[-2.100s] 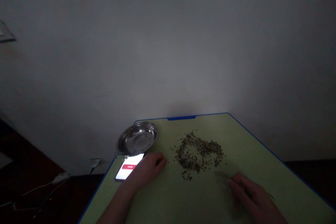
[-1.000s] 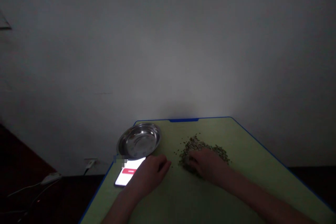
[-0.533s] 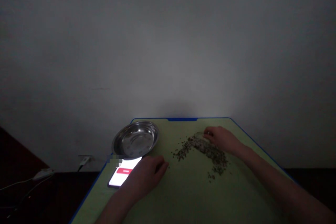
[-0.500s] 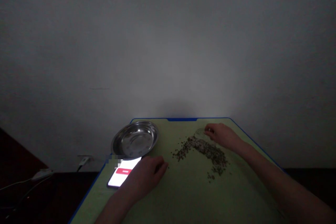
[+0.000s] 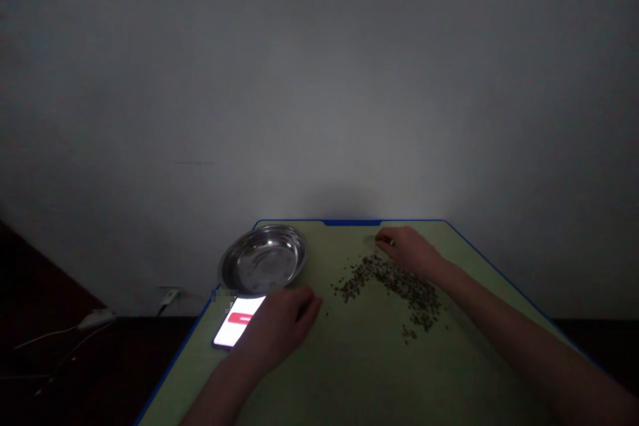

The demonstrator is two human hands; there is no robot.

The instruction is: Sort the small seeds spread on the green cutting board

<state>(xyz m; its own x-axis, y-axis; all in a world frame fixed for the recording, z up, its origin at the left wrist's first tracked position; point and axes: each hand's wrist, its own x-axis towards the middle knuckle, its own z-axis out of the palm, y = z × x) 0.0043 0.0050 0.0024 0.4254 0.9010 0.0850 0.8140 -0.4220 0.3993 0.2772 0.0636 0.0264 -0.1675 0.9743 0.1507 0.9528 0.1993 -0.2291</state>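
Observation:
My right hand (image 5: 407,249) is closed in a pinch at the far side of the table, with a faint, clear, rounded thing (image 5: 369,239) at its fingertips. Its kind is too dim to tell. Just nearer lies a curved spread of small dark seeds or grains (image 5: 399,283). My left hand (image 5: 289,316) has curled fingers and rests near the table surface, between a lit phone (image 5: 232,333) and the grains. Whatever its fingers may hold is hidden. Behind it a shallow steel basin (image 5: 264,266) shows no contents.
The pale green table (image 5: 344,379) has a blue rim and stands against a grey wall (image 5: 319,93). White cables and a power strip (image 5: 97,318) lie on the left in the dark. A few stray grains sit apart from the spread.
My right hand has moved left along the far side of the grains, with the clear thing at its fingertips. My left hand has stayed nearly in place; the view has shifted slightly.

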